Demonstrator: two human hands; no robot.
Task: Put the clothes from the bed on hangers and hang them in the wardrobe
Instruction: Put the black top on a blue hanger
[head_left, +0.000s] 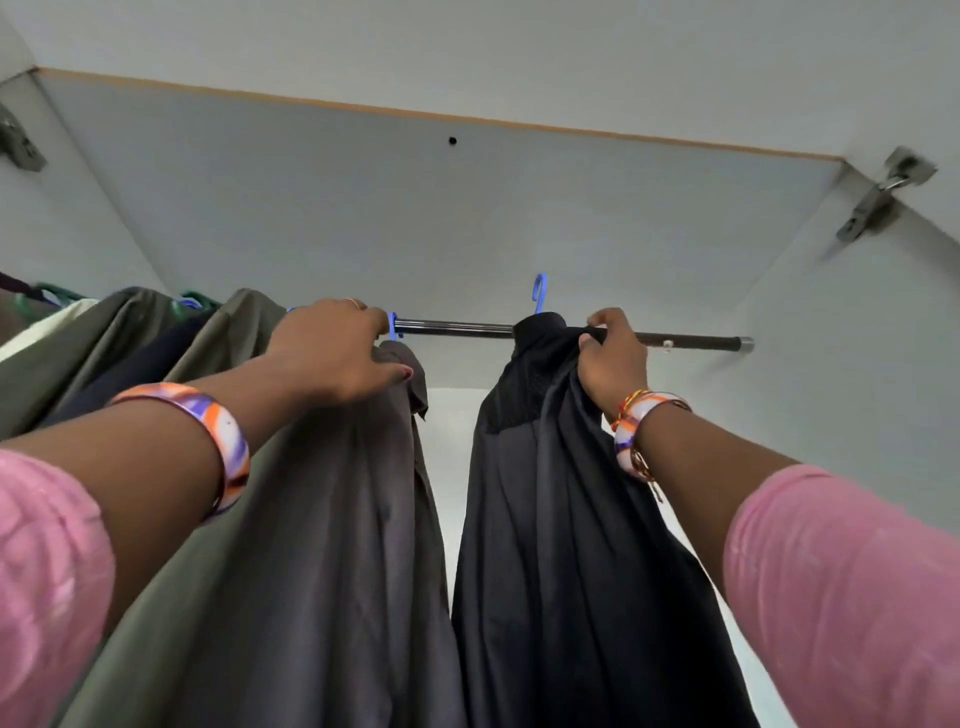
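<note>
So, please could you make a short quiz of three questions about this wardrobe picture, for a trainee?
1. True or false: the blue hook of the black garment's hanger is already over the rail.
2. Which hand holds the black garment near its shoulder?
A. left hand
B. right hand
C. neither
3. Fill in: the left hand rests on the top of the ____ garment, beside the olive clothes.

Key
1. False: the hook stands above the rail, not yet over it.
2. B: its grip pinches the fabric.
3. Dark grey.
</note>
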